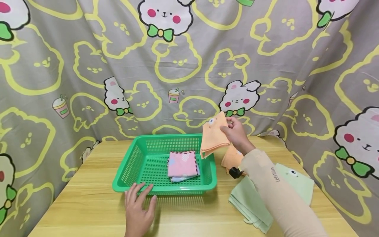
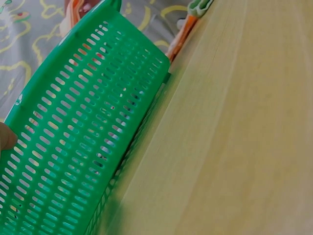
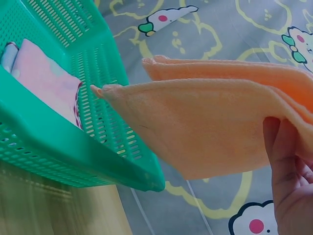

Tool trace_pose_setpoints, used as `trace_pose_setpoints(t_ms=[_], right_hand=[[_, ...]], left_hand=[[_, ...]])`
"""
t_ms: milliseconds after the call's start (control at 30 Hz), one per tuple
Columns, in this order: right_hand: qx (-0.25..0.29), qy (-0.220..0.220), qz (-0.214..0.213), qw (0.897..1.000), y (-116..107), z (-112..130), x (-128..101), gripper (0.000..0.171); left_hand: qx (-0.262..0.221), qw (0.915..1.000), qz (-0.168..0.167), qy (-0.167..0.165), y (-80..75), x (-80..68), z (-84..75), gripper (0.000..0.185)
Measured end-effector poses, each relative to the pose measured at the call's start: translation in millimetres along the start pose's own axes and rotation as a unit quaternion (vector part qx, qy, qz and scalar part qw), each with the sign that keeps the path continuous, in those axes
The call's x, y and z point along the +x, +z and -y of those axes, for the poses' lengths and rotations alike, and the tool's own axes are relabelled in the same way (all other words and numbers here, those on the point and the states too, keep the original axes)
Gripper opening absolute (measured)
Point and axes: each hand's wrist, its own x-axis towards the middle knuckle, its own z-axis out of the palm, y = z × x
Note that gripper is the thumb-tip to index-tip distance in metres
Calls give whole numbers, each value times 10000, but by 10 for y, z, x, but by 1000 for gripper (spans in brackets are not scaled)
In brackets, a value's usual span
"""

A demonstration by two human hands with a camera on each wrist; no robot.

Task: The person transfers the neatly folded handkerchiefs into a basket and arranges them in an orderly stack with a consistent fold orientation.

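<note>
A folded orange cloth [image 1: 214, 136] hangs over the right rim of a green basket [image 1: 134, 156], pinched in the right hand [image 1: 237, 133].

From my remote seat I see the right hand's fingers clamped on the cloth's upper corner, holding it in the air just above the basket's right wall; its layered edges hang free and point toward the basket. The cloth is peach-orange, soft and fuzzy, folded flat. The left hand [image 1: 138, 207] lies on the wooden table [image 1: 88, 204], fingers straight and spread, fingertips touching the basket's near rim. A folded pink cloth [image 1: 182, 163] sits inside, with bare mesh floor to its left. Green cloths [image 1: 251, 202] and another orange cloth [image 1: 231, 159] lie right of the basket.
</note>
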Motion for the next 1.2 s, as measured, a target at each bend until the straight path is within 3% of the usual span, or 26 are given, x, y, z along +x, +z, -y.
trace_pose_setpoints(t_ms=[767,1200], right_hand=[[213,-3,179,9996,190,-53,24,37],[237,316,132,9991,318,-77,11,37]], left_hand=[[-15,10000,-52,63,8,-1,16,35],[-13,10000,-57,50,7,-16,23,35]])
